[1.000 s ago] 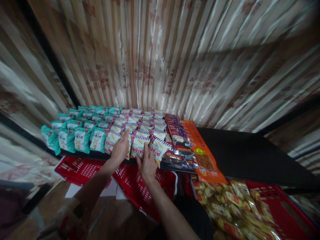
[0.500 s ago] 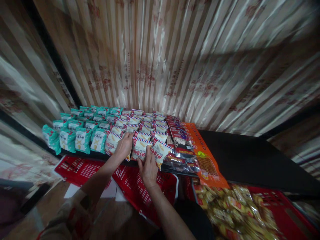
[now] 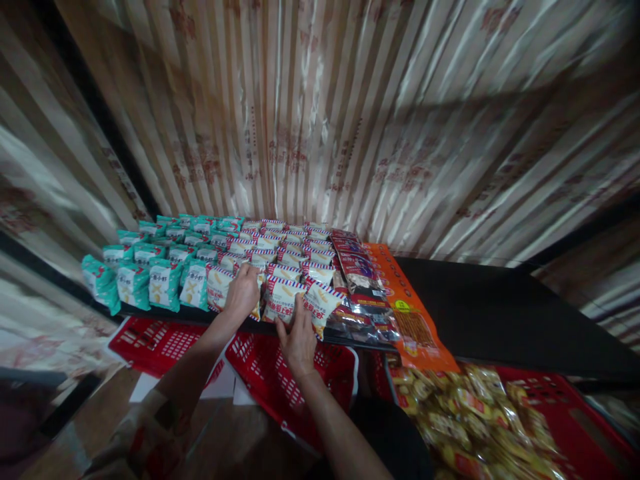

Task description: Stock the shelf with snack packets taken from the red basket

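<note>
White snack bags with red lettering and striped red-and-blue top edges stand in rows on the shelf. My left hand (image 3: 243, 291) is closed, fingers curled at the upper right side of a front-row snack bag (image 3: 219, 288). Just to its right, my right hand (image 3: 299, 341) has its thumb and fingers against the lower front of another snack bag (image 3: 281, 295). A tilted snack bag (image 3: 321, 301) stands close beside its fingertips. Where the fingers bend behind the bags is hidden.
Teal snack bags (image 3: 164, 283) fill the shelf's left end. Dark red packets (image 3: 356, 263) and an orange packet (image 3: 400, 300) lie to the right on the black shelf (image 3: 480, 313). Below are red baskets (image 3: 333, 377) and gold-wrapped packets (image 3: 465, 413); a striped curtain (image 3: 300, 100) hangs behind.
My left hand has shifted slightly left along the front row, and the bag at it sits slightly further left. My right hand has stayed nearly in place.
</note>
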{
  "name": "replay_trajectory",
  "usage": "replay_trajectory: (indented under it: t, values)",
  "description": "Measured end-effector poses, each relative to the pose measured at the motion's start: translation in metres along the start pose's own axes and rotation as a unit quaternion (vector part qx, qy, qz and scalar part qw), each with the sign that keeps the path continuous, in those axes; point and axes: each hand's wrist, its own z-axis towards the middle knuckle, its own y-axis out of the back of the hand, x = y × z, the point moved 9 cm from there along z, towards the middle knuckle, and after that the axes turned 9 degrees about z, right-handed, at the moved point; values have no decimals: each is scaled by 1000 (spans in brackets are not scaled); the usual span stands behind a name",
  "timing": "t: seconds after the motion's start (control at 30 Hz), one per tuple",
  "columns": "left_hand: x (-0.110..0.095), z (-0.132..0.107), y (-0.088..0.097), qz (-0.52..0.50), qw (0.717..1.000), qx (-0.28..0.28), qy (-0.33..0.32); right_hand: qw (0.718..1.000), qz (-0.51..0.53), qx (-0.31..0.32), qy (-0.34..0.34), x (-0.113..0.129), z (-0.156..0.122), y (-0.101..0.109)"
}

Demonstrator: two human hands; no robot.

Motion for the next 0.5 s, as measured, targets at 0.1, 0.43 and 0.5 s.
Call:
replay_trajectory:
  t: [0.1, 0.43, 0.5]
  values:
    - [-2, 0, 2, -7, 1000, -5, 2, 1000, -5, 9, -10, 0, 1, -2]
    - [-6, -5, 1, -44, 998, -33, -20, 999, -33, 27, -23, 4, 5, -7]
    - [-5, -6, 0, -51, 998, -40, -15, 998, -40, 34, -18, 5, 6, -8]
